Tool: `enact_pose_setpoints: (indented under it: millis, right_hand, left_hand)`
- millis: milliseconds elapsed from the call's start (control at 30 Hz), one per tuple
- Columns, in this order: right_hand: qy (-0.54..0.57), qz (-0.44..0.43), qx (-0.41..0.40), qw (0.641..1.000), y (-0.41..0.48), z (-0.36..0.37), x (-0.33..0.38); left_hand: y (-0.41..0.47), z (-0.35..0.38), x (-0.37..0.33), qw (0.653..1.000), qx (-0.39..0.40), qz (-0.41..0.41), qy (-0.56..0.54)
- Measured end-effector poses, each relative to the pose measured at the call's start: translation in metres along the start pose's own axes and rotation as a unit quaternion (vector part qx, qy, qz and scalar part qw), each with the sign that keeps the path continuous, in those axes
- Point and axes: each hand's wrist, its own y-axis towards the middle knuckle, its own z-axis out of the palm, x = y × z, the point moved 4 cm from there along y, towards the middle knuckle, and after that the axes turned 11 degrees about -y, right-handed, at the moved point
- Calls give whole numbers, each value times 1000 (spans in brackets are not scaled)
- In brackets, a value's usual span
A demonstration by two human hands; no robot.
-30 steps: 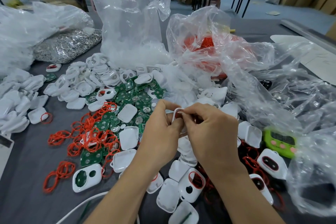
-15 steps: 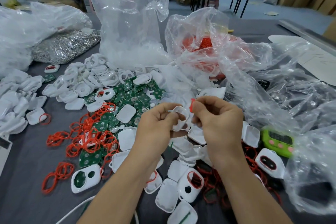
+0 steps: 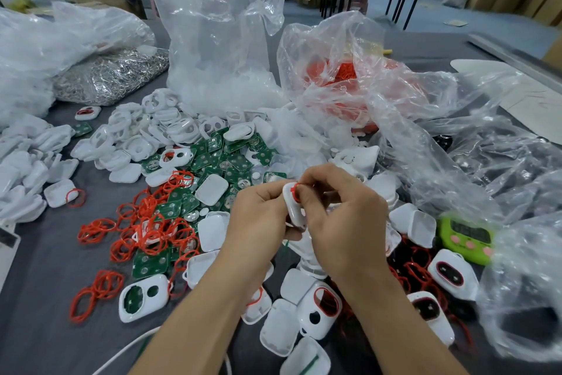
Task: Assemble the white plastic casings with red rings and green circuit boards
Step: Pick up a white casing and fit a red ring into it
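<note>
From the head view, a white casing (image 3: 293, 207) is gripped above the table (image 3: 45, 268) by the left hand (image 3: 258, 216), so it does not wobble. A red ring (image 3: 295, 192) is pinched at its top edge by the right hand (image 3: 337, 216), likely to be pushed in. Green boards (image 3: 231, 158) are piled nearby for easy reach.

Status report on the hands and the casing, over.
Left hand grips white casing. Right hand pinches red ring at casing's top edge. Nothing in the way.
</note>
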Motion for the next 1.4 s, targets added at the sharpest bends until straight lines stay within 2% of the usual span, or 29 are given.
enact_pose_setpoints:
  millis: [133, 200, 267, 333, 500, 667, 900, 1133, 1400]
  right_hand:
    - [-20, 11, 4, 1000, 4, 3, -5]
    - [-40, 27, -10, 999, 5, 2, -10]
    - [-50, 45, -15, 998, 5, 2, -13]
    - [-49, 47, -9, 998, 6, 0, -16]
    - [-61, 10, 26, 998, 11, -8, -21]
    - [-107, -41, 15, 993, 9, -9, -11]
    - [-147, -57, 23, 987, 6, -6, -4]
    - [-155, -58, 12, 986, 2, -6, -1]
    - [-150, -47, -10, 987, 2, -6, -2]
  left_hand:
    - [-4, -2, -3, 996, -39, 6, -82]
    - [-5, 0, -3, 995, -11, -7, -100]
    - [-5, 4, -3, 997, 50, -8, -64]
    - [-4, 5, -3, 997, 73, 1, -28]
    - [3, -13, -9, 999, 5, 27, 36]
    - [4, -15, -8, 994, 33, 27, 97]
    - [3, -14, -10, 978, 43, 59, 194]
    - [6, -17, -7, 986, 26, 32, 162]
    - [2, -15, -10, 985, 33, 67, 158]
